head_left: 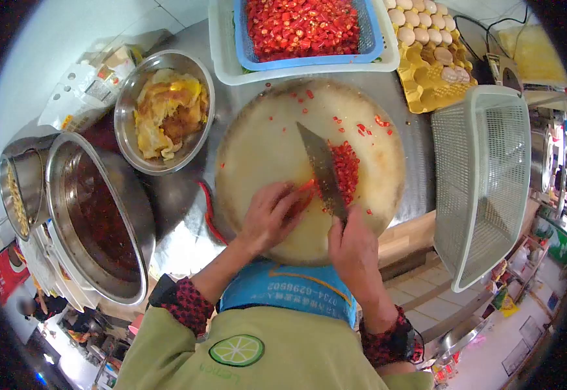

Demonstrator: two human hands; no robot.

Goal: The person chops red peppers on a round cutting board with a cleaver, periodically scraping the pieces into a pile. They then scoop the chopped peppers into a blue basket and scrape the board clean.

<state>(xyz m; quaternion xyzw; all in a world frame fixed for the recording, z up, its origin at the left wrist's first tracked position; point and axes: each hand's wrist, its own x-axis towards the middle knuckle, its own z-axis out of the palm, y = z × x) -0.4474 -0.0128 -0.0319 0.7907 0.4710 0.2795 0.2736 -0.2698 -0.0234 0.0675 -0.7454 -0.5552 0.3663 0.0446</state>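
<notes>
On a round cutting board [257, 143], my right hand [353, 246] is closed around the handle of a cleaver [321, 162], its blade pointing up and slightly left. Chopped red chili [346, 170] lies against the blade's right side, with small pieces scattered over the board. My left hand [271, 214] has its fingers bent together on red chilies [303, 195], whose tips reach the blade's left side. A whole red chili [210, 214] lies just off the board's left edge.
A blue basket [244, 49] of cut chilies sits in a white tray [221, 58] behind the board. Egg trays [420, 88] and an upright pale green basket [478, 195] stand right. Metal bowls [124, 130], [141, 253] with food and dark liquid are left.
</notes>
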